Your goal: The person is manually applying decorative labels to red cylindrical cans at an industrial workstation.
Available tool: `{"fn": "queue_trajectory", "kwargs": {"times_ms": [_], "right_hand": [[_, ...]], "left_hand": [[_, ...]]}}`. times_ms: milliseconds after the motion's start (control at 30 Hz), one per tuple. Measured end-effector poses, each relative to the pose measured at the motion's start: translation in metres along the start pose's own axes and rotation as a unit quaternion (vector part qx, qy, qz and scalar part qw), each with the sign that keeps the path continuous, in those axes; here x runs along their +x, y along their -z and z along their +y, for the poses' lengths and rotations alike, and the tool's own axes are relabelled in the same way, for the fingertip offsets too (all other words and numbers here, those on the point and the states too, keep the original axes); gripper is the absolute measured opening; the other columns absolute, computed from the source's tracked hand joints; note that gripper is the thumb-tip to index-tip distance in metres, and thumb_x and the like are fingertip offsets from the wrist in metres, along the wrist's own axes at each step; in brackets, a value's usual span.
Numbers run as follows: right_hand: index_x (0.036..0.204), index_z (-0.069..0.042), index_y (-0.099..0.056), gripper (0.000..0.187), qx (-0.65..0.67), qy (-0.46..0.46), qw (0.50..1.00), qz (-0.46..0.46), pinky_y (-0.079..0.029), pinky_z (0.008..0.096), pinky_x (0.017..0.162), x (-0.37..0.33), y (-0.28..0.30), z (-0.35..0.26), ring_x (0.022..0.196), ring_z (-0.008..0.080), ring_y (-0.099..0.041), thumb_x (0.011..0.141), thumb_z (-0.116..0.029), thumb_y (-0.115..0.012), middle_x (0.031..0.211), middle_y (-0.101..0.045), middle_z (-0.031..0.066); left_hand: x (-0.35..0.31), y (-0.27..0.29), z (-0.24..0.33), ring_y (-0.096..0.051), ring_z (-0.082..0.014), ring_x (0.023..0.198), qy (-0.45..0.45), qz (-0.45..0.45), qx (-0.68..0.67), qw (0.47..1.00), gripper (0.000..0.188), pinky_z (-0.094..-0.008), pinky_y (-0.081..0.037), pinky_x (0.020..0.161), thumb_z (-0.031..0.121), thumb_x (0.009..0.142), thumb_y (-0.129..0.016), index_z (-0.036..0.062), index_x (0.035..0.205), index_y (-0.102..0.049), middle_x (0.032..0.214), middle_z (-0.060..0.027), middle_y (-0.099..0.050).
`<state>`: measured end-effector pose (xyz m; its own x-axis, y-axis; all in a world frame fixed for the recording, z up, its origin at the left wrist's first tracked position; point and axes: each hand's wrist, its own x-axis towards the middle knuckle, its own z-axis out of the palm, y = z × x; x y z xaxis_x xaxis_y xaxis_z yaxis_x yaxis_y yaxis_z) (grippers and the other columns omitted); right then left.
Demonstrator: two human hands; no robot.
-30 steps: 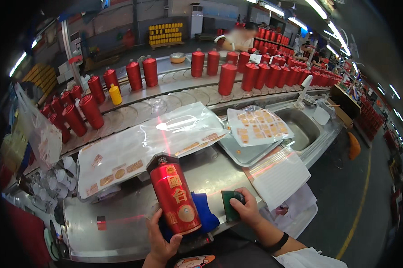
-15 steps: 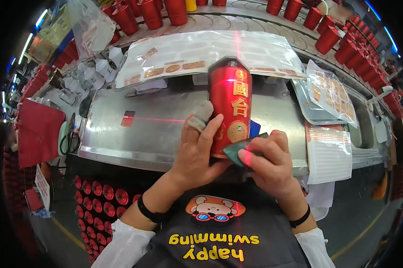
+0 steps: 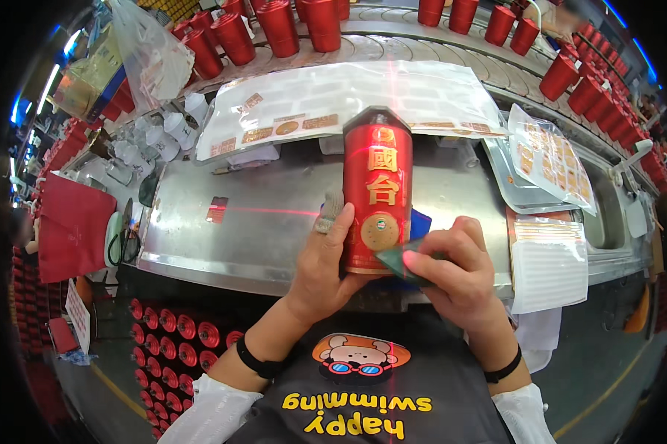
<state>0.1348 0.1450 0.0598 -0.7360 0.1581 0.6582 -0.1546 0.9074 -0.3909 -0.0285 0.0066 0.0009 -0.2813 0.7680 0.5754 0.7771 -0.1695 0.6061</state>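
Note:
A red bottle with raised gold lettering and a round gold emblem lies lengthwise, pointing away from me, over the steel worktop. A dark angular rim surrounds its far end. My left hand is closed around the bottle's near left side, a knitted finger cot on one finger. In my right hand a dark green, flat triangular piece like a scraper is pinched, its edge against the bottle's lower right side near the emblem. Something blue shows partly behind the bottle.
Gold decal sheets lie behind the bottle; more decals rest on a tray at the right, beside a sink. A small red decal sits on the worktop. Red bottles line the far conveyor; scissors are at the left.
The bottle has straightened from a slight tilt and turned, bringing its gold lettering and emblem leftward. My right hand stays beside it with the green piece.

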Motion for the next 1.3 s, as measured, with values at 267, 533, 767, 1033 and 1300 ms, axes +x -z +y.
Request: {"fn": "queue_trajectory", "kwargs": {"times_ms": [267,533,767,1033,1300], "right_hand": [[0.093,-0.008,-0.062,0.027,0.110,-0.080,0.989,-0.065,-0.041,0.0360,0.069,0.011,0.011,0.005,0.075,0.0254,-0.055,0.069,-0.008,-0.074,0.083,-0.058,0.0070],[0.088,-0.001,-0.055,0.020,0.096,-0.114,0.987,-0.053,-0.046,0.0374,0.059,0.043,-0.001,0.030,0.069,0.0322,-0.057,0.076,-0.006,-0.070,0.079,-0.056,0.0143],[0.091,-0.002,-0.061,0.016,0.131,-0.167,0.977,0.029,-0.043,0.0297,0.056,0.029,0.006,0.025,0.061,0.0198,-0.055,0.078,-0.005,-0.069,0.074,-0.057,0.0096],[0.090,0.000,-0.061,0.013,0.284,-0.316,0.894,0.140,-0.041,0.0214,0.058,-0.010,-0.003,0.026,0.064,0.0057,-0.050,0.084,-0.009,-0.068,0.072,-0.058,0.0008],[0.089,0.000,-0.060,0.013,0.274,-0.308,0.901,0.133,-0.040,0.0205,0.056,-0.017,-0.001,0.026,0.062,0.0048,-0.050,0.085,-0.009,-0.067,0.070,-0.057,0.0001]], "left_hand": [[-0.003,0.000,0.002,-0.048,-0.0410,0.120,0.011,0.007,-0.009,1.000,0.083,-0.0438,-0.041,0.098,0.028,0.077,-0.076,-0.0041,0.139,-0.031,0.130,-0.0259,-0.047],[-0.004,0.002,0.003,-0.051,-0.0422,0.115,0.024,-0.004,-0.017,1.000,0.083,-0.0440,-0.043,0.095,0.025,0.076,-0.076,-0.0043,0.139,-0.031,0.128,-0.0264,-0.048],[-0.005,0.013,0.008,-0.044,-0.0372,0.122,-0.114,-0.003,0.096,0.989,0.067,-0.0522,-0.027,0.107,0.046,0.084,-0.062,0.0042,0.133,-0.044,0.128,-0.0213,-0.050],[0.045,0.025,0.002,-0.045,-0.0210,0.119,-0.244,-0.130,0.150,0.949,0.049,-0.0511,-0.011,0.115,0.051,0.092,-0.044,0.0158,0.123,-0.058,0.120,-0.0010,-0.062],[0.031,0.025,0.000,-0.051,-0.0205,0.109,-0.229,-0.086,0.165,0.956,0.049,-0.0526,-0.014,0.114,0.049,0.096,-0.039,0.0106,0.110,-0.067,0.101,-0.0005,-0.068]]}}
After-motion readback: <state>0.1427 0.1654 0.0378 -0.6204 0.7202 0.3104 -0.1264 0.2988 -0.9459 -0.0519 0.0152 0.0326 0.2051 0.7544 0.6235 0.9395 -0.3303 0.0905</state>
